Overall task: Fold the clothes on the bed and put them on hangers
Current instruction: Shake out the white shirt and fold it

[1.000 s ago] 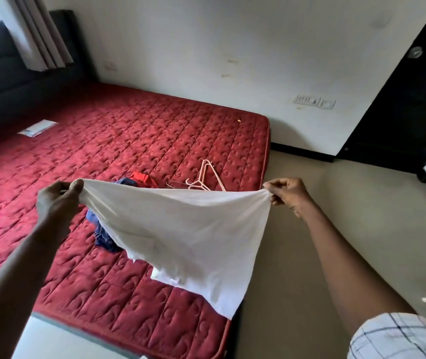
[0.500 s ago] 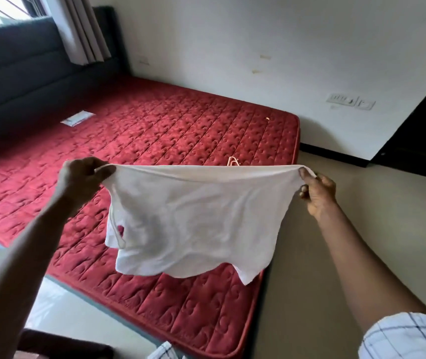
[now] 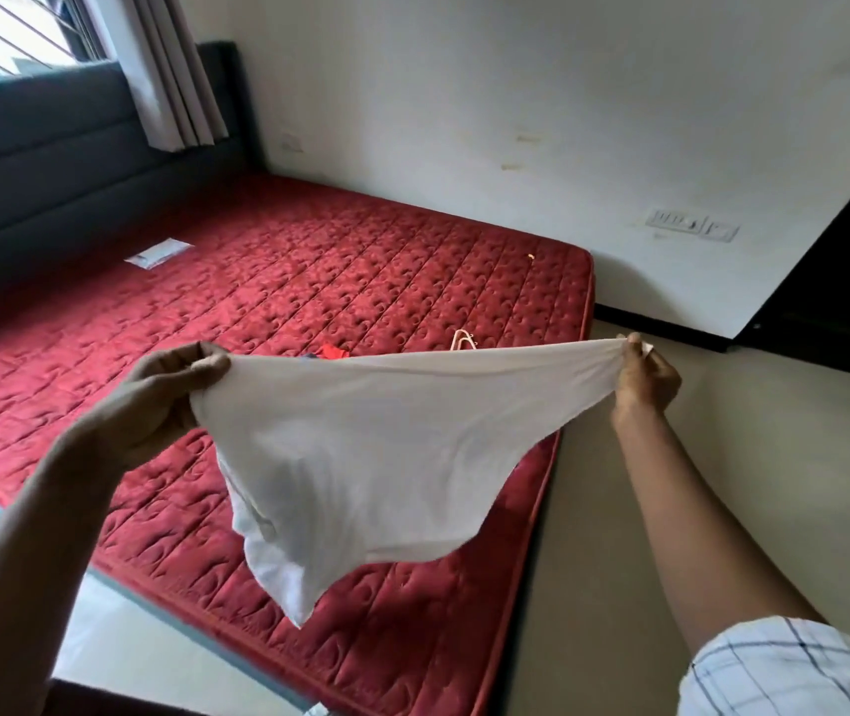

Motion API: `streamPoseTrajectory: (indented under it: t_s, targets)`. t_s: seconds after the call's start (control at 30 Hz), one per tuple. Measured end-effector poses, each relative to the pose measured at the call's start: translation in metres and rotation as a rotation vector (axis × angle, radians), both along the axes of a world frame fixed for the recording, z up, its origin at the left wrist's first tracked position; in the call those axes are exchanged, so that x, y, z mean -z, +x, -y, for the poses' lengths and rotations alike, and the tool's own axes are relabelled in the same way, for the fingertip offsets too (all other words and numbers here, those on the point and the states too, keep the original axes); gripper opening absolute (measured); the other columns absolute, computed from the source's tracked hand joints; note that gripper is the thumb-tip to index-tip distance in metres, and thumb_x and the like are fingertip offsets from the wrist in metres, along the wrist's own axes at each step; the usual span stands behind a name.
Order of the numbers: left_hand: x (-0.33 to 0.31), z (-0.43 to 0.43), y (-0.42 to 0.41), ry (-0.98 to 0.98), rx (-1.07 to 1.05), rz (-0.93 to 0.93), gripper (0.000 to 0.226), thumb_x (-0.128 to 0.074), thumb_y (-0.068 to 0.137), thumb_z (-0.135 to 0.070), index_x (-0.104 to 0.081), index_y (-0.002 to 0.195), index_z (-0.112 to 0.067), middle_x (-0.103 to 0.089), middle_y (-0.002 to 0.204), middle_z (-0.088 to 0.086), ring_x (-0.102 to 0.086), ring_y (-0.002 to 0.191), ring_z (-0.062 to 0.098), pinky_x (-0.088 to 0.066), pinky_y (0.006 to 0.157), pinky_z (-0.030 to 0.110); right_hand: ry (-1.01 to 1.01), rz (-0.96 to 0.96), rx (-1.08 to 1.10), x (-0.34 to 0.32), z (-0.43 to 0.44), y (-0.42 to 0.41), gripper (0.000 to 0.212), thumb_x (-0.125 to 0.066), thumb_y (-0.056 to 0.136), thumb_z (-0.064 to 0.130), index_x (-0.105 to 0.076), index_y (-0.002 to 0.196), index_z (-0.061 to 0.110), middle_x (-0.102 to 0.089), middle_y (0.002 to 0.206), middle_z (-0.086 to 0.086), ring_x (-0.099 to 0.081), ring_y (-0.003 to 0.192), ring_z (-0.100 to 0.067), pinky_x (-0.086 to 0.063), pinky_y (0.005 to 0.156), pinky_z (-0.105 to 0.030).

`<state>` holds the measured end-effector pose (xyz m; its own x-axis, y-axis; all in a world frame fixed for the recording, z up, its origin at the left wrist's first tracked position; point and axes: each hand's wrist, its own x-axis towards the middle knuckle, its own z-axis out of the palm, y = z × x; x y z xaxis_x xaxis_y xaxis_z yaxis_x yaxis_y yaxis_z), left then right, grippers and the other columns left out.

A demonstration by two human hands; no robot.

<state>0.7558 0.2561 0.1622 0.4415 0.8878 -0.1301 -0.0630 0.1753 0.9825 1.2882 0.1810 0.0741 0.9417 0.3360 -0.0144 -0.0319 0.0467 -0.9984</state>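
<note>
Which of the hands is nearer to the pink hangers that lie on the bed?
Right. The right hand grips the white cloth to the right of the hangers; the left hand grips its other end, farther off to their left.

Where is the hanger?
In the head view, the pale hanger lies on the red mattress near its right edge, peeking over the stretched white cloth, just right of a red garment.

Between my hands: the white cloth spans from left hand to right hand and bars my way forward.
Behind it: hangers and a red garment lie on the mattress.
Far mattress: I see free room, save a paper.
Right: passable floor.
</note>
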Motion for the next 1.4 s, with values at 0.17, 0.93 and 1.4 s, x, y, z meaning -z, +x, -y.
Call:
streamPoseTrajectory:
  t_s: [0.17, 0.93, 1.4]
  targets:
    - [0.020, 0.001, -0.012, 0.060, 0.085, -0.374, 0.015, -0.082, 0.078, -0.012, -0.078, 0.092, -0.011, -0.069, 0.089, 0.016, -0.067, 0.078, 0.018, -0.061, 0.067, 0.023, -0.020, 0.022, -0.099, -0.002, 0.011, 0.000, 0.019, -0.076, 0.091, 0.019, -0.079, 0.105, 0.007, -0.068, 0.074, 0.011, -0.054, 0.057, 0.007, -0.049, 0.062, -0.017]
    - [0.161, -0.016, -0.005, 0.194, -0.631, -0.604, 0.024, -0.060, 0.082, -0.050, -0.061, 0.099, -0.033, -0.066, 0.091, 0.007, -0.059, 0.079, 0.024, -0.054, 0.074, 0.055, -0.363, 0.271, -0.153, 0.045, 0.026, -0.037, 0.011, -0.058, 0.094, 0.022, -0.065, 0.100, 0.028, -0.072, 0.100, 0.002, -0.069, 0.092, -0.019, -0.056, 0.084, -0.033]
    - [0.181, -0.088, 0.012, -0.287, -0.870, -0.110, 0.015, -0.050, 0.108, -0.017, -0.054, 0.093, -0.017, -0.068, 0.080, 0.010, -0.074, 0.059, 0.011, -0.059, 0.057, 0.023, -0.398, -0.292, -0.498, 0.055, -0.148, -0.098, 0.025, -0.047, 0.098, -0.014, -0.061, 0.092, 0.006, -0.060, 0.087, -0.011, -0.064, 0.073, -0.018, -0.063, 0.068, -0.029]
